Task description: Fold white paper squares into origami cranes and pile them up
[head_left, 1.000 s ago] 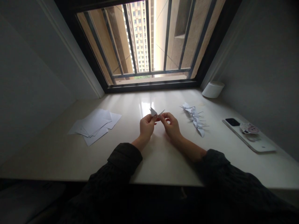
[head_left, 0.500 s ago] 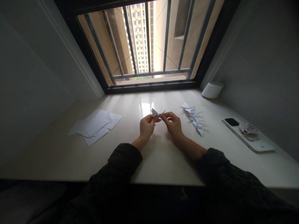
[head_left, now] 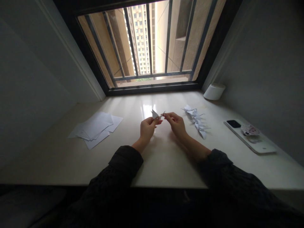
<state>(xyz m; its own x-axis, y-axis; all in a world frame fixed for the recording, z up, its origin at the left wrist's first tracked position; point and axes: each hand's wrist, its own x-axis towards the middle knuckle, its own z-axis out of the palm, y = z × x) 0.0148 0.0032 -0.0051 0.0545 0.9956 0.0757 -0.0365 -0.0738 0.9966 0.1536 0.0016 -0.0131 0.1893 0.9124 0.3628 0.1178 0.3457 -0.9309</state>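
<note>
Between my two hands, a little above the counter, is a small folded white paper crane (head_left: 155,114) with pointed ends sticking up. My left hand (head_left: 147,128) is closed, pinching the crane's body from the left between thumb and fingers. My right hand (head_left: 176,123) is also closed, its thumb and fingertips pinching a thin pointed end of the crane on the right. The fingers cover part of the paper. To the right of my right hand lies a row of several finished-looking paper cranes (head_left: 196,118), set close together.
A loose stack of white paper sheets (head_left: 97,126) lies on the left of the pale counter (head_left: 95,167). On the right are a white phone (head_left: 258,144) with a cartoon grip and a white cylindrical object (head_left: 214,91) by the wall. A barred window (head_left: 152,90) stands behind.
My right fingertips have shifted slightly up and now sit at the crane's right point, which shows more clearly. The left hand keeps its pinch, and the paper has turned slightly.
</note>
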